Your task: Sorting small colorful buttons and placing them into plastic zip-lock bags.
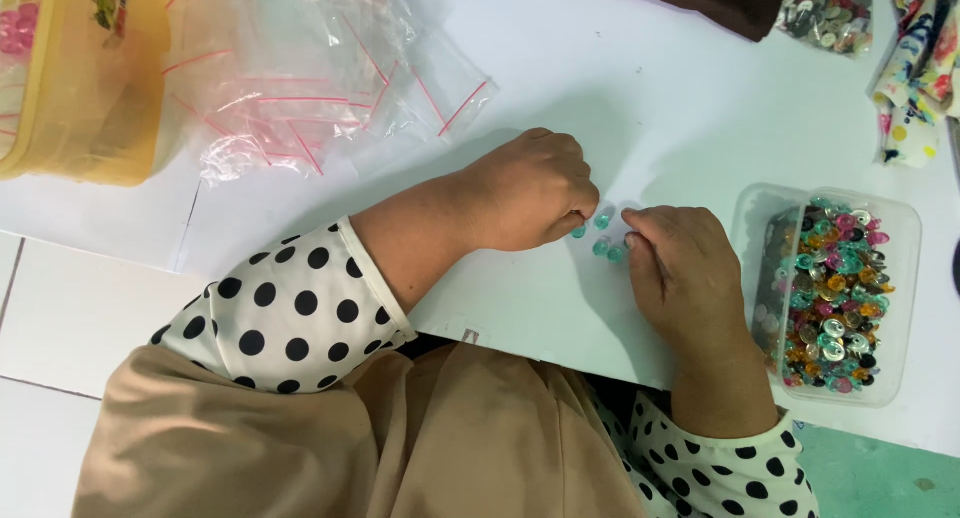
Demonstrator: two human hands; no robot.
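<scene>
Three small teal buttons (603, 240) lie on the white table (620, 88) between my two hands. My left hand (530, 190) rests knuckles-up, its curled fingertips touching the leftmost teal button. My right hand (685, 273) lies just right of the buttons, thumb and forefinger pinched at the rightmost one. Both wrists wear white sleeves with black dots. Whether either hand holds a button off the table is hidden by the fingers.
A clear plastic tub (905, 228) of several mixed coloured buttons stands right of my right hand. A heap of small clear zip bags (300, 78) with red seals lies at the back left, beside a yellow container (85, 88). A bag of buttons (830, 13) and patterned cloth (915, 73) sit back right.
</scene>
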